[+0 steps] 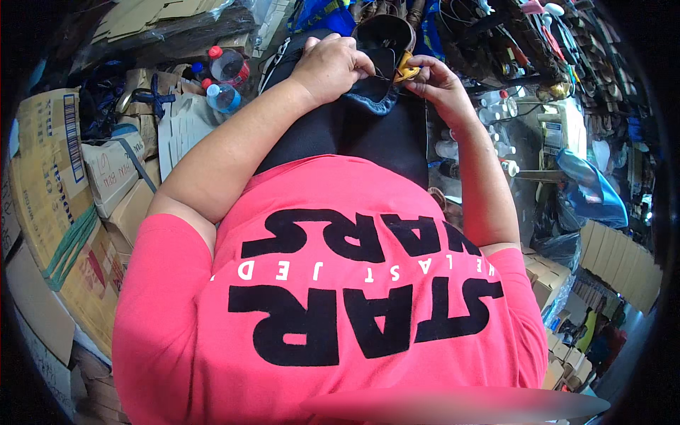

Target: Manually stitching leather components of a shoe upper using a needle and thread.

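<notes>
Above my lap, my left hand (331, 69) is closed, thumb and fingers pinched together. A thin dark strand seems to run from its fingertips, too fine to make out. My right hand (440, 88) pinches a small yellow piece (406, 69), shaped like a curved flap, between thumb and fingers. Between the two hands a dark blue denim-like cloth (374, 101) lies over my black trousers (297, 145). Just beyond them is a brown, round-rimmed thing (412, 35) with a dark hollow, close to the yellow piece.
Plastic bottles (230, 68) with red and blue caps stand to the left, by stacked cardboard boxes (106, 170). More clear bottles (490, 113) are at the right. Tools and cords (517, 49) crowd the far right, with a blue cloth (591, 188) below.
</notes>
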Demonstrator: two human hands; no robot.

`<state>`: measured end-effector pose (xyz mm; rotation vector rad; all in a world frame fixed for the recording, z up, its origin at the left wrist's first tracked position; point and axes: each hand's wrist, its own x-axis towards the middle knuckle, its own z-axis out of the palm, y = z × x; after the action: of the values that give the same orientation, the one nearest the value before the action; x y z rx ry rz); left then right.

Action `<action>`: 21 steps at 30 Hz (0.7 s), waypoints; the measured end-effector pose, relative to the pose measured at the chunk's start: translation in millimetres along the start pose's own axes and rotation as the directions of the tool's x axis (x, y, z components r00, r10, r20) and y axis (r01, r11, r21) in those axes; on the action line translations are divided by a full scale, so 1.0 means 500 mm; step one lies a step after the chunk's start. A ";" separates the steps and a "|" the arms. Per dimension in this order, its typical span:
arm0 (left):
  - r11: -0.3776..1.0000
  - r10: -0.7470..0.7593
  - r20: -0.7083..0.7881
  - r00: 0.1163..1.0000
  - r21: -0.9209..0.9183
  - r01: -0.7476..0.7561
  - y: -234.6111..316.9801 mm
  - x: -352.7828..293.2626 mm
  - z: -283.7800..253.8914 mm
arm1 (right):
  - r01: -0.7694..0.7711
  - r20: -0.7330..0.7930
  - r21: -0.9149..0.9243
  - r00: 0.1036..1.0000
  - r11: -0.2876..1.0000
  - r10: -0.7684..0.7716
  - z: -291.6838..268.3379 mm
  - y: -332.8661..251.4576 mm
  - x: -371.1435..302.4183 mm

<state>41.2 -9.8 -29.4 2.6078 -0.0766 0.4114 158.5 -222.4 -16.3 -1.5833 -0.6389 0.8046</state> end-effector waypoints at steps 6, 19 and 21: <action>0.999 -0.026 0.028 0.999 0.023 0.025 0.002 0.001 -0.001 | -0.038 -0.009 0.052 0.999 0.998 0.038 0.004 -0.006 -0.003; 0.996 -0.073 0.106 0.992 -0.049 0.079 0.017 0.003 -0.002 | 0.014 -0.022 0.052 1.000 0.999 -0.013 0.005 0.007 -0.001; 0.998 -0.042 0.120 0.992 -0.046 0.048 0.019 -0.002 0.000 | 0.046 -0.018 0.044 0.999 0.998 -0.045 0.009 0.005 0.000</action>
<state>38.8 -18.2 -25.4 2.5791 -0.0667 0.2351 154.9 -219.9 -19.2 -1.5287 -0.6381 0.7662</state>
